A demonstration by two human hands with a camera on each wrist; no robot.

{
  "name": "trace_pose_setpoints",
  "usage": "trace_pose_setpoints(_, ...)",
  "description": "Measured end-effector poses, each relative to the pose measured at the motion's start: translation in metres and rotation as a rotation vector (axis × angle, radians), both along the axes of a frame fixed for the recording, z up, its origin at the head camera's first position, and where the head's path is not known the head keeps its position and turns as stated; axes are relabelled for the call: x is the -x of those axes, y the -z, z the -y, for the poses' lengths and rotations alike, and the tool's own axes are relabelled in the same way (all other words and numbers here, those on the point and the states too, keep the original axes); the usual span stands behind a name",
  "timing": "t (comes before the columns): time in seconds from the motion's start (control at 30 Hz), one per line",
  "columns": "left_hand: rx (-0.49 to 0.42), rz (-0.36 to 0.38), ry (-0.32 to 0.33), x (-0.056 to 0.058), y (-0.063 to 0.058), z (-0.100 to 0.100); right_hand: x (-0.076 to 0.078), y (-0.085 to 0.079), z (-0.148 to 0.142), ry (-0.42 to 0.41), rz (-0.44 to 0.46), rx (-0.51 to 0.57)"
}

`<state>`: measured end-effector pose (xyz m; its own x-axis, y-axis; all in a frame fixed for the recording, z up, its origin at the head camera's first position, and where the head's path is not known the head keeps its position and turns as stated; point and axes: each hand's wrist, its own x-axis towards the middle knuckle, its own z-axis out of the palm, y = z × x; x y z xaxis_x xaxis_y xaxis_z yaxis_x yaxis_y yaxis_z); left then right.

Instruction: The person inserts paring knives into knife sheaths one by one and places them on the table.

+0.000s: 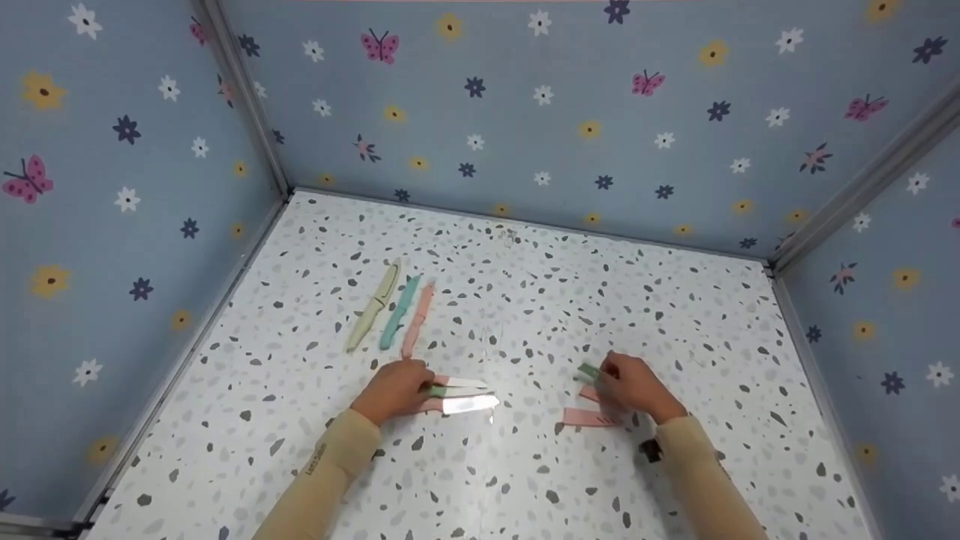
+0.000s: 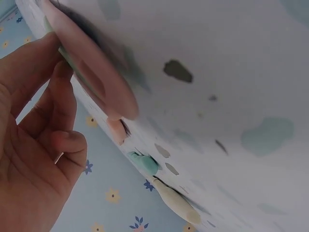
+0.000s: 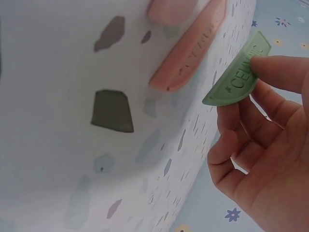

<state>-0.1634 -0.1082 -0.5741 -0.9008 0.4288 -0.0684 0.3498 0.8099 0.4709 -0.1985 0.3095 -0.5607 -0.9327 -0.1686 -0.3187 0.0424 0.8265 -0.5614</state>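
Observation:
My left hand pinches the handle of a green knife, its bare blade pointing right. Close on either side are two uncovered pink-handled knives, a broad-bladed knife nearer me and a narrower knife beyond. In the left wrist view, a pink handle partly hides the green one between thumb and fingers. Further right, my right hand holds a green blade sheath between thumb and fingers, raised off the table. Beneath and beside that hand lie two pink sheaths, one small, one larger.
Toward the back left lie three knives with covered blades: cream, teal and pink. The speckled white table is bounded by flower-patterned panels at the back and both sides.

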Motion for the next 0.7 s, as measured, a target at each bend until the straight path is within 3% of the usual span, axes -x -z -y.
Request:
trace_pose_setpoints(0.47,0.013,-0.010,-0.005,-0.0006,-0.0007,0.0000,-0.0018,0.0014,-0.0005,-0.019,-0.020,0.023)
trace_pose_setpoints(0.7,-0.006,-0.046,0.008,-0.0021,0.0003,-0.0002,-0.0020,0.0016,-0.0020,-0.074,-0.075,0.044)
